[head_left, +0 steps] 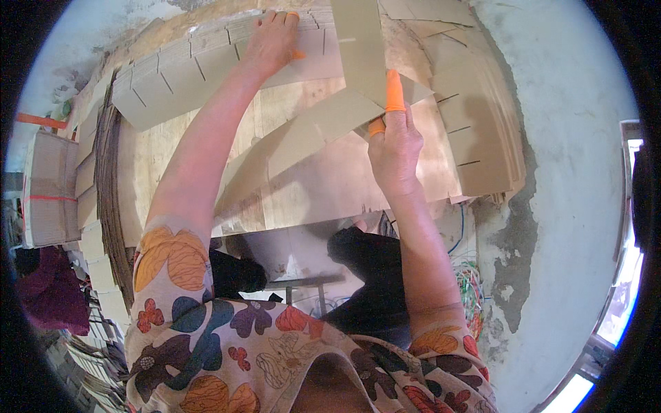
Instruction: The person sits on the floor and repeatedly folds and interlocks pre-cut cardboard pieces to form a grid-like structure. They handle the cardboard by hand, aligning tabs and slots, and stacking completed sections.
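At the far side of the table, my left hand (274,43) is closed over the upper edge of a row of slotted cardboard strips (186,72). Its thumb lies on the front face, and orange covers show on the fingertips. My right hand (397,148) grips two crossed cardboard strips near where they meet. One of these, an upright cardboard strip (361,51), reaches to the top of the view. The other, a slanting cardboard strip (296,138), runs down to the left. Orange covers sit on the right index finger and thumb; the remaining fingers are partly hidden.
More slotted cardboard (475,138) lies at the right end of the wooden table (323,193), beside a wall (564,172). On the left are stacked cardboard sheets (110,179) and a cardboard box (51,189). Tangled strings (469,296) hang below the table at right.
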Tool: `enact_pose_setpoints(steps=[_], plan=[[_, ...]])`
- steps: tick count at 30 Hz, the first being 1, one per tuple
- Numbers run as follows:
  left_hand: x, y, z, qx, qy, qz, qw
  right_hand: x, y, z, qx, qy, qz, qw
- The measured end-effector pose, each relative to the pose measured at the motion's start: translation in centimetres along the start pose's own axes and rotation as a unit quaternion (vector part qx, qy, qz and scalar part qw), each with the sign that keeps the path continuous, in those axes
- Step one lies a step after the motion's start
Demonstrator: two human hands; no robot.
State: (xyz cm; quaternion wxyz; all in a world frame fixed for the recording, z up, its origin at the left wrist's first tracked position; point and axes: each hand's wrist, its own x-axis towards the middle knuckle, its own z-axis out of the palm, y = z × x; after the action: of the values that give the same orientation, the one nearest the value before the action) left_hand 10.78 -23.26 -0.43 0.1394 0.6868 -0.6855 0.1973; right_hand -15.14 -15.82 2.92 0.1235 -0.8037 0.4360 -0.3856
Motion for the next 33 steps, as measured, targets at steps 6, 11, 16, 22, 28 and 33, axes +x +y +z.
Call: enact_pose_setpoints(steps=[6, 11, 16, 22, 28, 33], plan=[[0.6, -2.0, 0.7, -0.011, 0.031, 0.041, 0.999, 0.1, 0.0, 0.2, 0.005, 0.015, -0.022, 1.000], [-0.1, 0.1, -2.4, -0.074, -0.056, 0.029, 0.995, 0.1, 0.2, -0.2, 0.007, 0.018, -0.014, 1.000], [-1.5, 0.9, -3.2, -0.122, 0.007, 0.087, 0.989, -0.1, 0.5, 0.0, -0.011, 0.002, -0.026, 1.000], [-1.4, 1.1, -3.7, -0.115, -0.003, 0.069, 0.991, -0.4, 0.2, -0.7, -0.026, -0.021, -0.037, 0.999], [-2.1, 1.1, -3.1, -0.144, 0.014, 0.080, 0.986, -0.4, 0.1, -1.0, -0.020, -0.018, -0.034, 0.999], [-2.2, 1.3, -2.8, -0.162, 0.013, 0.084, 0.983, -0.5, 0.3, -1.1, -0.017, -0.032, -0.033, 0.999]])
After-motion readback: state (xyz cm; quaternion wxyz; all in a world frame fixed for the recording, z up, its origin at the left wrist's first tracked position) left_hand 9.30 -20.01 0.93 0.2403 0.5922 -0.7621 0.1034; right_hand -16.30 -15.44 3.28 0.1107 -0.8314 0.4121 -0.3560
